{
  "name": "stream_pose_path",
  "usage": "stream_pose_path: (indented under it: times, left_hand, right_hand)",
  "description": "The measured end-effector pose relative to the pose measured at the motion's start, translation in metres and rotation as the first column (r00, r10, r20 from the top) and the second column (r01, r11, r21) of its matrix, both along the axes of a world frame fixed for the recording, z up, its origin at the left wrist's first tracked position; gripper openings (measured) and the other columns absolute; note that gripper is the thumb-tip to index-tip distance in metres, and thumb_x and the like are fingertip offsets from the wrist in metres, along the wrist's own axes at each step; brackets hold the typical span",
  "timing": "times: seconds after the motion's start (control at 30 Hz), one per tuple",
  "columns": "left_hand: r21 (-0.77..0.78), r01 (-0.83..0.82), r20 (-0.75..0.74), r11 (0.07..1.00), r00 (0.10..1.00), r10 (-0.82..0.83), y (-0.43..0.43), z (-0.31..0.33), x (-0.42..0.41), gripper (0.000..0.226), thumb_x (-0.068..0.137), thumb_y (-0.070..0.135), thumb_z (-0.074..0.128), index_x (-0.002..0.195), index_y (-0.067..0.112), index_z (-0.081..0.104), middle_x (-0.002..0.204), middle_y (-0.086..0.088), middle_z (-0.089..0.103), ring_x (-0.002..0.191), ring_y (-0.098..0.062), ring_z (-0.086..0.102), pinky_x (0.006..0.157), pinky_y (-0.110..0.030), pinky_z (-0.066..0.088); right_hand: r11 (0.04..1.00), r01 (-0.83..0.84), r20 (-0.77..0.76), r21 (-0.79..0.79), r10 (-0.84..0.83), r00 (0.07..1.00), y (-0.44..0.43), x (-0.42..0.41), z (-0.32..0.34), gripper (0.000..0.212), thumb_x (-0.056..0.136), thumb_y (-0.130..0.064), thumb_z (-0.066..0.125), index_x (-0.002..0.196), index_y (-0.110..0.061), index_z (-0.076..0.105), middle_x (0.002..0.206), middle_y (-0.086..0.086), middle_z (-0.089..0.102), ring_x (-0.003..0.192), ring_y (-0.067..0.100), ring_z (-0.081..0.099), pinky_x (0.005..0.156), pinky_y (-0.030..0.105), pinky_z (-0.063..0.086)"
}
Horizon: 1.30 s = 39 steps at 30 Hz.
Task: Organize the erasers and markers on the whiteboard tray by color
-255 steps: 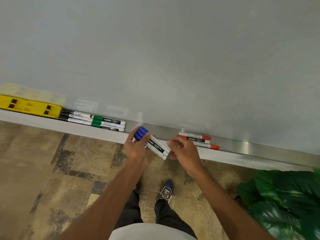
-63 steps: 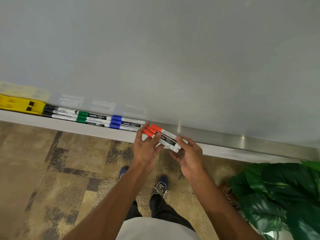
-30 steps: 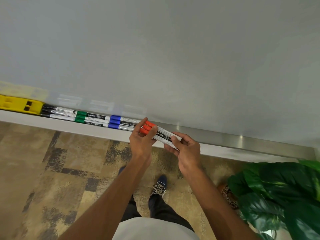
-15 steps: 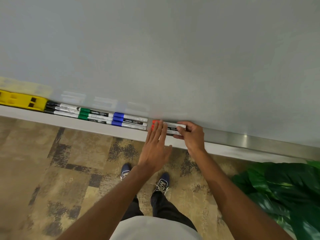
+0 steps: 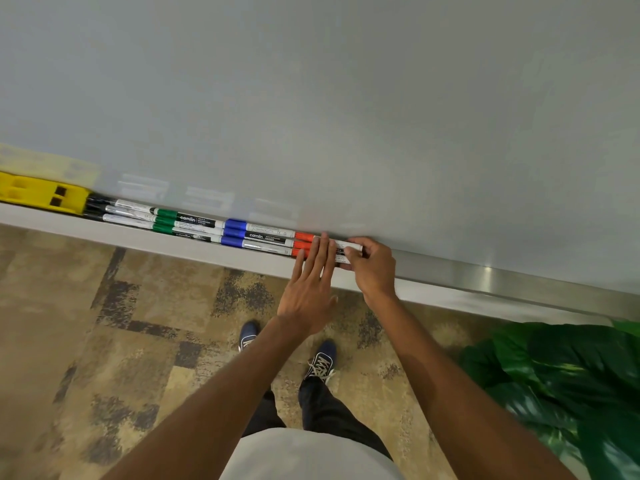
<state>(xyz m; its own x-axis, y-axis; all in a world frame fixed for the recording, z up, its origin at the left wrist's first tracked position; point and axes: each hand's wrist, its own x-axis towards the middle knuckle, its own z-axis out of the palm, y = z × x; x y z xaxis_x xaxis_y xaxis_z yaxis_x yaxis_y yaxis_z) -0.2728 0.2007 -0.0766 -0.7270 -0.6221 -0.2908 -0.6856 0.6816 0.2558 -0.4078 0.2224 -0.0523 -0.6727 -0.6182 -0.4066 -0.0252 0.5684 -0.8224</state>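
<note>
A metal whiteboard tray (image 5: 491, 277) runs below the whiteboard. On it, from left to right, lie a yellow eraser (image 5: 38, 195), black markers (image 5: 114, 211), green markers (image 5: 180, 223), blue markers (image 5: 256, 237) and red markers (image 5: 303, 242), end to end in one row. My left hand (image 5: 311, 285) lies flat with straight fingers on the red markers' barrels. My right hand (image 5: 372, 268) pinches the right ends of the red markers, which rest on the tray. Both hands hide most of the red markers' white barrels.
The whiteboard (image 5: 329, 98) fills the upper view. A leafy green plant (image 5: 568, 393) stands on the floor at the lower right, close under the tray. Patterned carpet (image 5: 104, 323) and my two shoes (image 5: 322, 362) are below.
The red markers went from being held in both hands in the air down onto the tray, right of the blue ones. My left hand opened flat over them and they slid left against the blue markers.
</note>
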Motion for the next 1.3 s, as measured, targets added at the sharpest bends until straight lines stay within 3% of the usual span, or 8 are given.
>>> stream_pose_path:
  times: [0.13, 0.2, 0.33, 0.57, 0.83, 1.0, 1.13, 1.3]
  left_hand:
    - [-0.006, 0.0, 0.026, 1.0, 1.0, 0.0, 0.0, 0.002, 0.0, 0.102, 0.097, 0.039, 0.049, 0.151, 0.006, -0.031, 0.16, -0.015, -0.036, 0.149, -0.028, -0.032, 0.125, -0.047, -0.002]
    - [-0.02, -0.012, 0.033, 1.0, 0.999, 0.013, 0.002, 0.002, 0.001, 0.101, 0.096, 0.036, 0.049, 0.151, 0.007, -0.031, 0.16, -0.014, -0.036, 0.149, -0.027, -0.033, 0.125, -0.046, -0.005]
    - [-0.019, -0.031, 0.071, 0.999, 0.997, 0.032, 0.003, 0.001, 0.0, 0.101, 0.097, 0.036, 0.048, 0.15, 0.006, -0.032, 0.16, -0.014, -0.037, 0.148, -0.027, -0.033, 0.125, -0.045, -0.009]
    - [-0.047, -0.007, 0.11, 0.999, 0.994, 0.012, 0.003, -0.002, 0.004, 0.101, 0.095, 0.029, 0.048, 0.149, 0.005, -0.033, 0.159, -0.016, -0.038, 0.148, -0.028, -0.034, 0.125, -0.047, -0.008]
    - [-0.04, 0.023, 0.144, 0.999, 0.989, -0.017, -0.002, 0.003, 0.008, 0.099, 0.094, 0.03, 0.049, 0.153, 0.008, -0.028, 0.162, -0.012, -0.033, 0.148, -0.026, -0.034, 0.124, -0.051, -0.01]
    - [-0.065, 0.006, 0.122, 0.998, 0.993, 0.002, -0.005, 0.006, 0.015, 0.098, 0.097, 0.04, 0.048, 0.154, 0.01, -0.026, 0.162, -0.012, -0.031, 0.148, -0.027, -0.032, 0.123, -0.052, -0.012]
    - [-0.16, -0.081, 0.044, 0.984, 0.995, 0.089, -0.01, 0.016, 0.03, 0.09, 0.1, 0.056, 0.034, 0.155, 0.014, -0.024, 0.164, -0.012, -0.027, 0.151, -0.028, -0.026, 0.124, -0.054, -0.006]
    - [-0.271, -0.223, -0.181, 0.936, 0.967, 0.178, -0.022, 0.051, 0.057, 0.079, 0.1, 0.063, 0.013, 0.159, 0.017, -0.013, 0.168, -0.011, -0.016, 0.155, -0.026, -0.014, 0.124, -0.055, -0.001]
  right_hand:
    - [0.999, -0.004, -0.059, 0.05, 0.007, 0.998, -0.003, 0.011, 0.01, 0.025, 0.092, -0.034, 0.065, 0.109, -0.016, 0.07, 0.11, 0.001, 0.072, 0.102, 0.02, 0.066, 0.092, 0.035, 0.053]
    - [0.996, 0.028, -0.06, 0.089, -0.023, 0.998, -0.004, 0.015, 0.015, 0.036, 0.093, -0.039, 0.061, 0.117, -0.012, 0.066, 0.12, 0.004, 0.068, 0.111, 0.023, 0.062, 0.097, 0.037, 0.049]
    - [0.99, 0.09, -0.062, 0.108, -0.084, 0.995, 0.004, 0.018, 0.022, 0.041, 0.096, -0.038, 0.054, 0.122, -0.008, 0.06, 0.126, 0.009, 0.064, 0.116, 0.028, 0.058, 0.093, 0.034, 0.043]
    - [0.995, 0.059, -0.058, 0.081, -0.054, 0.997, 0.02, 0.01, 0.025, 0.031, 0.097, -0.035, 0.047, 0.095, -0.013, 0.069, 0.09, -0.001, 0.069, 0.087, 0.019, 0.063, 0.087, 0.042, 0.052]
    - [0.996, -0.031, -0.04, 0.084, 0.034, 0.999, 0.023, 0.007, 0.029, 0.03, 0.096, -0.034, 0.046, 0.095, -0.013, 0.067, 0.092, 0.001, 0.069, 0.085, 0.018, 0.063, 0.081, 0.039, 0.051]
    - [0.994, -0.083, -0.057, 0.07, 0.087, 0.995, 0.027, 0.008, 0.036, 0.029, 0.099, -0.031, 0.047, 0.108, -0.012, 0.068, 0.11, 0.004, 0.071, 0.1, 0.021, 0.064, 0.085, 0.031, 0.046]
    - [0.985, -0.169, -0.267, 0.041, 0.174, 0.948, 0.031, 0.022, 0.043, 0.035, 0.101, -0.026, 0.05, 0.13, -0.01, 0.06, 0.134, 0.006, 0.061, 0.123, 0.021, 0.056, 0.102, 0.027, 0.041]
    - [0.97, -0.242, -0.604, -0.007, 0.189, 0.774, 0.031, 0.057, 0.059, 0.043, 0.101, -0.026, 0.051, 0.142, -0.011, 0.05, 0.152, 0.007, 0.044, 0.143, 0.023, 0.036, 0.116, 0.046, 0.033]
